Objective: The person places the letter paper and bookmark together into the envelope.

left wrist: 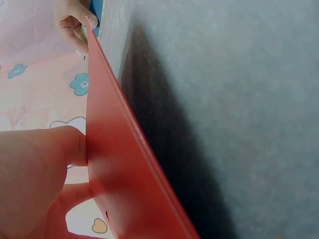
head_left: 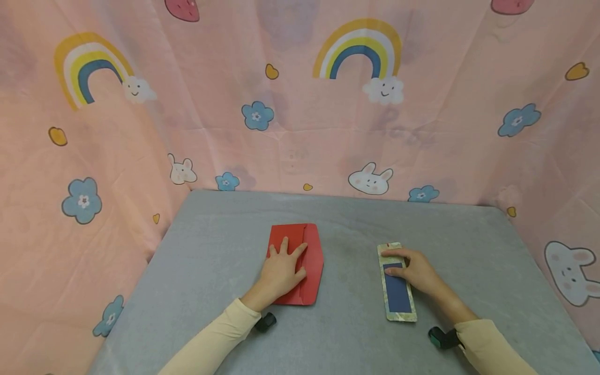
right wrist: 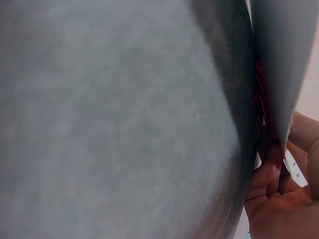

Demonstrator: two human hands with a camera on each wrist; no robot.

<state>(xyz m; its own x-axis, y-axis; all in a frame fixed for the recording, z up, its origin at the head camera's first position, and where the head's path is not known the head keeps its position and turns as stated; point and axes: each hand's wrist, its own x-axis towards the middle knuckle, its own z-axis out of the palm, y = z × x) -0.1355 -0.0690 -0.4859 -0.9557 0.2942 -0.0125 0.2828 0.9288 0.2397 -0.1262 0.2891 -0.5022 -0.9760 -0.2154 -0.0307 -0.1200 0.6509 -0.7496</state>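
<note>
A red paper envelope (head_left: 311, 260) lies on the grey table with its flap unfolded toward the right. My left hand (head_left: 280, 271) rests on it with spread fingers. In the left wrist view, thumb and fingers touch the upper face of the envelope (left wrist: 119, 149), and a dark shadow runs along its edge. To the right, my right hand (head_left: 419, 272) grips a long bookmark-like card (head_left: 397, 297) with a patterned border and dark blue panel. The right wrist view shows the card's pale underside (right wrist: 286, 50), fingers (right wrist: 269, 177) curled below it, and dark red cord (right wrist: 264, 99) beneath.
The grey cloth-covered table (head_left: 347, 219) stretches around both items. A pink printed curtain (head_left: 300, 140) hangs behind it and along both sides. Small black cameras (head_left: 442, 338) sit at both wrists, below the cream sleeves (head_left: 215, 333).
</note>
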